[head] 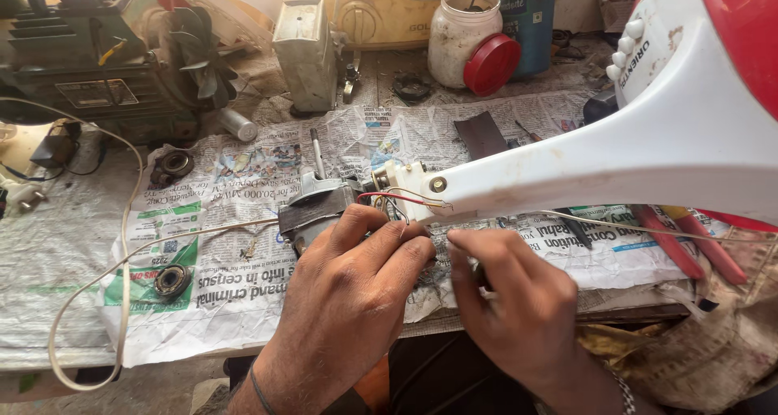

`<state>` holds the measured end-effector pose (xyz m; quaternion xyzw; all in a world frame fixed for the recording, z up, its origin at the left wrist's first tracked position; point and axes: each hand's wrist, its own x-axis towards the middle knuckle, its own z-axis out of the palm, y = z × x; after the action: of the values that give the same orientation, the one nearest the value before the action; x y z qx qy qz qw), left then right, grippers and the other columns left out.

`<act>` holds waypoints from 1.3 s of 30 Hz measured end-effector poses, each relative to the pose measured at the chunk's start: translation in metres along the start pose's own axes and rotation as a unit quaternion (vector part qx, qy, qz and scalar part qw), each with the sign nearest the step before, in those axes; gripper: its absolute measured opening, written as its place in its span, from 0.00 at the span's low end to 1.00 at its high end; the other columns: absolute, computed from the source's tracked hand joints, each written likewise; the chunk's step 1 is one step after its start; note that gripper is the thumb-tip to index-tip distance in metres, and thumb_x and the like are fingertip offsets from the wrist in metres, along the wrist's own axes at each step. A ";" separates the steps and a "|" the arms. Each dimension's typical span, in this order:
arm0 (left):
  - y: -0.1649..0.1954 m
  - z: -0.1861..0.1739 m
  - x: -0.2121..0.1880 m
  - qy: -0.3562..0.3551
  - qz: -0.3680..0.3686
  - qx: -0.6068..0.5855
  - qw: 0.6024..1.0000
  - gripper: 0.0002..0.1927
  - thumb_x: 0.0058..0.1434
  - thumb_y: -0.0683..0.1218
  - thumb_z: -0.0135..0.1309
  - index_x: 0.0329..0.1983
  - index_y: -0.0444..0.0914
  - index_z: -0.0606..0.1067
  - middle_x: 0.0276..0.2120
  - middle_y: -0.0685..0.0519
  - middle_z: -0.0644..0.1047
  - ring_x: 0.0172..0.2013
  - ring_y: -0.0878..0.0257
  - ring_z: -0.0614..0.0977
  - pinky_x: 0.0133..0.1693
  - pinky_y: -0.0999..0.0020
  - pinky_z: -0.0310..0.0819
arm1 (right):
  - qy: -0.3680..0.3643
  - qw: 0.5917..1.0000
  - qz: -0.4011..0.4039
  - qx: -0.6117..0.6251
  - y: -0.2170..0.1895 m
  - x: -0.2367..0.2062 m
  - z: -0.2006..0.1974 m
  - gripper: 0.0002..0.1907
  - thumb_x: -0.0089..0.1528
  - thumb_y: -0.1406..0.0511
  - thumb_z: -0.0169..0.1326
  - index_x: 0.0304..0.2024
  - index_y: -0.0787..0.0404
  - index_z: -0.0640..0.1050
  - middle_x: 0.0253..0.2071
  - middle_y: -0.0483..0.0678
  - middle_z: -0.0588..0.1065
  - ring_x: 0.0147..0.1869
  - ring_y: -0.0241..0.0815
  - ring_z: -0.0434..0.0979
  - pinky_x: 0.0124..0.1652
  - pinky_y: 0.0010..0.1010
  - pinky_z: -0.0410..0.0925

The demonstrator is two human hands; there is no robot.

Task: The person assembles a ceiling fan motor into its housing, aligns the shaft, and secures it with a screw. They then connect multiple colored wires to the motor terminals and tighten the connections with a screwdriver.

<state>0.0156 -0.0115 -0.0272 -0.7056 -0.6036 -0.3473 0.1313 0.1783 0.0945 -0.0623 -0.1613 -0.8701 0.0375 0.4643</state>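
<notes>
Motor (318, 206) — on newspaper-covered bench (73, 245), shaft pointing away, touching left hand (356, 279) | left hand curled, pinching thin wires (397, 200) | right hand (506, 289) just beside — fingertips pressed together, apparently gripping something hidden | white fan neck (567, 168) running rightward.

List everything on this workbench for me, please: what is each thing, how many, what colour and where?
fan body: one, white and red, right
small motor: one, grey, centre, at the fan's neck
thin wires: several, red and black among them, between motor and neck
newspaper: sheets, covering the bench
bearings: two, dark, left
jar: one, white, red lid leaning on it, back
pliers: one, red handles, right
cable: one, white, left
left hand: at the wires
right hand: beside it
</notes>
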 end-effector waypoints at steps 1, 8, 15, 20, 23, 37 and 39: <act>0.000 -0.001 0.000 -0.006 0.001 0.001 1.000 0.14 0.52 0.36 0.60 0.44 0.33 0.80 0.40 0.51 0.82 0.45 0.53 0.79 0.42 0.58 0.76 | 0.003 1.000 -0.010 0.004 -0.003 0.001 -0.001 0.09 0.63 0.72 0.61 0.46 0.66 0.78 0.40 0.52 0.79 0.41 0.45 0.83 0.35 0.34 0.76; -0.005 -0.008 -0.001 -0.002 0.008 -0.016 1.000 0.16 0.52 0.37 0.59 0.46 0.35 0.80 0.40 0.52 0.82 0.44 0.54 0.79 0.45 0.59 0.76 | -0.073 0.985 0.090 0.127 -0.004 0.002 -0.004 0.09 0.58 0.73 0.61 0.41 0.65 0.81 0.34 0.50 0.79 0.33 0.41 0.81 0.32 0.31 0.72; -0.007 -0.002 -0.005 0.051 0.016 -0.021 0.998 0.14 0.53 0.39 0.62 0.44 0.38 0.81 0.40 0.53 0.83 0.45 0.53 0.79 0.46 0.57 0.75 | -0.195 0.717 0.473 0.473 0.013 0.008 -0.001 0.14 0.71 0.66 0.54 0.39 0.73 0.81 0.27 0.56 0.73 0.26 0.43 0.71 0.26 0.33 0.64; -0.008 -0.004 -0.008 0.065 -0.003 -0.032 0.997 0.11 0.56 0.40 0.64 0.43 0.38 0.81 0.39 0.54 0.82 0.45 0.53 0.79 0.45 0.57 0.74 | -0.019 0.997 0.064 0.037 -0.013 0.003 -0.002 0.07 0.62 0.71 0.60 0.44 0.65 0.80 0.37 0.53 0.80 0.36 0.42 0.83 0.34 0.31 0.75; -0.007 -0.004 -0.008 0.063 -0.005 -0.036 0.997 0.11 0.56 0.41 0.64 0.43 0.38 0.81 0.40 0.54 0.82 0.45 0.53 0.79 0.45 0.58 0.74 | 0.019 1.000 0.008 0.017 -0.017 0.006 -0.001 0.11 0.59 0.73 0.66 0.43 0.66 0.80 0.39 0.53 0.80 0.39 0.44 0.85 0.35 0.29 0.78; -0.005 0.001 -0.013 0.063 -0.013 -0.040 0.997 0.10 0.57 0.41 0.64 0.42 0.38 0.81 0.41 0.54 0.83 0.44 0.54 0.80 0.45 0.56 0.74 | 0.007 0.994 0.056 0.089 -0.015 0.009 0.005 0.09 0.59 0.73 0.64 0.41 0.65 0.81 0.38 0.51 0.80 0.37 0.41 0.85 0.34 0.28 0.76; -0.006 0.004 -0.014 0.080 -0.024 -0.052 0.995 0.10 0.57 0.41 0.65 0.43 0.39 0.81 0.41 0.54 0.83 0.44 0.54 0.80 0.44 0.57 0.74 | 0.003 0.981 0.120 0.154 -0.016 0.008 0.005 0.08 0.59 0.73 0.63 0.41 0.64 0.81 0.39 0.50 0.81 0.37 0.37 0.85 0.34 0.24 0.76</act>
<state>0.0110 -0.0182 -0.0403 -0.6669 -0.5886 -0.4368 0.1341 0.1657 0.0824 -0.0555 -0.1917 -0.8267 0.2257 0.4784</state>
